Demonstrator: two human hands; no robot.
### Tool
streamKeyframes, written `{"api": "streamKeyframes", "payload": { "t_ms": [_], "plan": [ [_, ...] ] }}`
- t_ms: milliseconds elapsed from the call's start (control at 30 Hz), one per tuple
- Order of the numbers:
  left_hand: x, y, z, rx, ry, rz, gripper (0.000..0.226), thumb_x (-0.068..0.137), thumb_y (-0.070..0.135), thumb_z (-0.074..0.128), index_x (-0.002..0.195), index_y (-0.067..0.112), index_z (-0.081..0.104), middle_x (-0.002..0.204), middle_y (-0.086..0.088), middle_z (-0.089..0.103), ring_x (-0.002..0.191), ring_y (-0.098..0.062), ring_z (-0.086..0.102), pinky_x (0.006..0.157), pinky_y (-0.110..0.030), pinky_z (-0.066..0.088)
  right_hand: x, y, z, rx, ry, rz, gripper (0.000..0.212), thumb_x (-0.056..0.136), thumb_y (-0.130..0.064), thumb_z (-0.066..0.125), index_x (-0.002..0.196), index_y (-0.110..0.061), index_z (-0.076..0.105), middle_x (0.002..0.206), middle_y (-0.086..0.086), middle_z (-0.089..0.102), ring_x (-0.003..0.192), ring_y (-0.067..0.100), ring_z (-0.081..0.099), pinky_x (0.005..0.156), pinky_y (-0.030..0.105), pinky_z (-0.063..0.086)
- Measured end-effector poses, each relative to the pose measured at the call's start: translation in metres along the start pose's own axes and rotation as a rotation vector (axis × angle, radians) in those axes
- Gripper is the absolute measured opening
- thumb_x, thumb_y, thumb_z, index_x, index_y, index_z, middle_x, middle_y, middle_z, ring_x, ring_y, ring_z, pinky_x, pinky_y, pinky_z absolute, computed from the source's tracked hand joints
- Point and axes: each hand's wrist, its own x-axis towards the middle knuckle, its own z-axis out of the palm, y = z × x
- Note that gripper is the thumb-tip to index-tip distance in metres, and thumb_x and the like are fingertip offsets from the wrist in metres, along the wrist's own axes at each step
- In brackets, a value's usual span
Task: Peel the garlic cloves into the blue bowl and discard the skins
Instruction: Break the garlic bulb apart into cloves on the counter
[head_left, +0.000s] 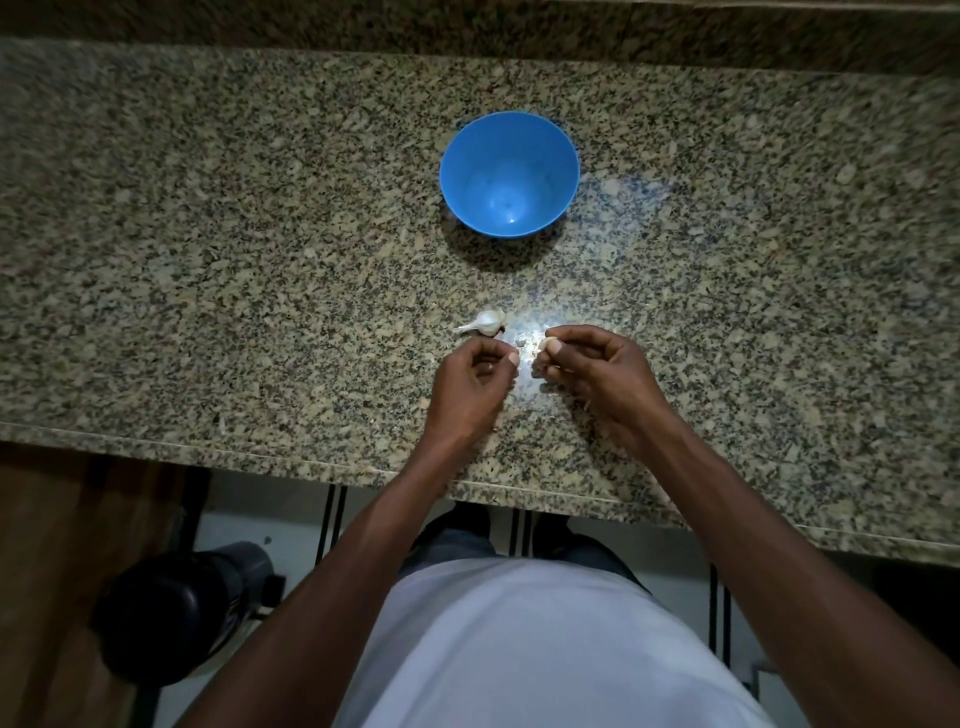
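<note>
The blue bowl (509, 174) stands on the granite counter, far from my hands, with nothing visible inside. A partial garlic bulb (485, 323) with its white skin lies on the counter just beyond my left hand. My right hand (597, 374) holds a pale garlic clove (549, 344) between thumb and fingers. My left hand (470, 382) has its fingers curled toward the palm, a little left of the clove; whether it pinches a bit of skin I cannot tell. Small skin flakes (519, 340) lie between my hands.
The speckled granite counter (260, 260) runs the full width, its front edge just below my wrists. A raised ledge runs along the back. Below the counter edge on the left stands a dark round object (176, 618) on the floor.
</note>
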Motion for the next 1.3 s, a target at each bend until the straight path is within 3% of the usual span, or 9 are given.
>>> {"api": "streamKeyframes", "payload": {
  "t_ms": [233,333,433,533,633,767,967,1167,1300],
  "plan": [
    [0.006,0.0,-0.018,-0.064,0.132,-0.052,0.016,0.091,0.007,0.075,0.106,0.011,0.071,0.112,0.002,0.072,0.099,-0.013,0.071,0.077,-0.02,0.061,0.019,-0.023,-0.011,-0.567,0.097,-0.209,0.022,0.098,-0.007,0.068,0.118,-0.01,0.076,0.101,0.009,0.079,0.087,0.019,0.076,0.078,0.04,0.063],
    [0.009,-0.005,-0.031,-0.054,0.173,-0.068,0.02,0.09,0.004,0.075,0.106,0.015,0.072,0.111,0.002,0.072,0.103,-0.019,0.072,0.086,-0.035,0.063,0.024,-0.027,-0.011,-0.835,0.055,-0.252,0.031,0.096,-0.009,0.069,0.126,-0.007,0.073,0.119,0.01,0.076,0.101,0.022,0.074,0.093,0.044,0.061],
    [0.007,-0.013,-0.043,0.018,0.193,-0.056,0.017,0.093,0.003,0.071,0.106,0.014,0.075,0.107,0.005,0.074,0.094,-0.018,0.075,0.081,-0.044,0.065,0.015,-0.022,-0.009,-0.93,0.095,-0.354,0.029,0.098,-0.008,0.067,0.126,-0.005,0.072,0.122,0.011,0.076,0.1,0.018,0.074,0.085,0.025,0.06],
    [0.002,-0.021,-0.049,0.148,0.222,-0.021,0.018,0.095,0.002,0.068,0.105,0.015,0.076,0.107,0.002,0.076,0.089,-0.009,0.074,0.076,-0.022,0.062,0.002,-0.013,-0.004,-0.962,0.087,-0.445,0.026,0.101,-0.003,0.062,0.125,0.0,0.072,0.121,0.015,0.074,0.087,0.021,0.074,0.065,0.009,0.054],
    [-0.004,-0.027,-0.05,0.315,0.228,0.034,0.018,0.093,0.004,0.069,0.101,0.016,0.078,0.105,0.007,0.076,0.091,0.001,0.069,0.07,-0.004,0.051,0.005,-0.005,0.015,-1.074,-0.03,-0.53,0.026,0.103,-0.005,0.061,0.126,0.001,0.071,0.119,0.017,0.067,0.092,0.022,0.064,0.077,0.02,0.056],
    [-0.004,-0.027,-0.053,0.391,0.214,0.109,0.02,0.093,0.0,0.066,0.1,0.015,0.077,0.104,0.003,0.076,0.089,-0.002,0.069,0.075,-0.011,0.056,0.008,0.011,0.046,-1.26,-0.058,-0.56,0.011,0.1,0.001,0.053,0.103,0.002,0.063,0.112,0.012,0.05,0.1,0.029,0.05,0.078,0.04,0.053],
    [0.003,-0.03,-0.053,0.509,0.082,0.251,0.023,0.093,-0.001,0.066,0.112,0.01,0.074,0.115,-0.004,0.071,0.089,-0.003,0.064,0.078,-0.005,0.053,-0.016,0.037,0.042,-1.317,-0.194,-0.49,0.039,0.091,0.011,0.058,0.127,-0.002,0.062,0.127,0.018,0.05,0.115,0.035,0.049,0.094,0.044,0.047],
    [-0.002,-0.031,-0.055,0.488,-0.061,0.384,0.034,0.093,0.0,0.068,0.126,0.009,0.072,0.122,-0.005,0.074,0.097,-0.008,0.068,0.08,0.001,0.047,-0.038,0.019,0.017,-1.081,0.253,-0.463,0.031,0.1,0.0,0.058,0.129,0.002,0.068,0.127,0.019,0.062,0.111,0.029,0.061,0.094,0.026,0.048],
    [-0.005,-0.038,-0.067,0.537,0.013,0.406,0.035,0.094,0.004,0.067,0.129,0.009,0.068,0.123,-0.004,0.061,0.108,-0.01,0.052,0.09,0.0,0.039,-0.038,0.038,0.013,-1.203,0.356,-0.341,0.022,0.096,0.011,0.055,0.11,0.0,0.069,0.124,0.017,0.051,0.112,0.03,0.05,0.084,0.034,0.051]
  ]
}}
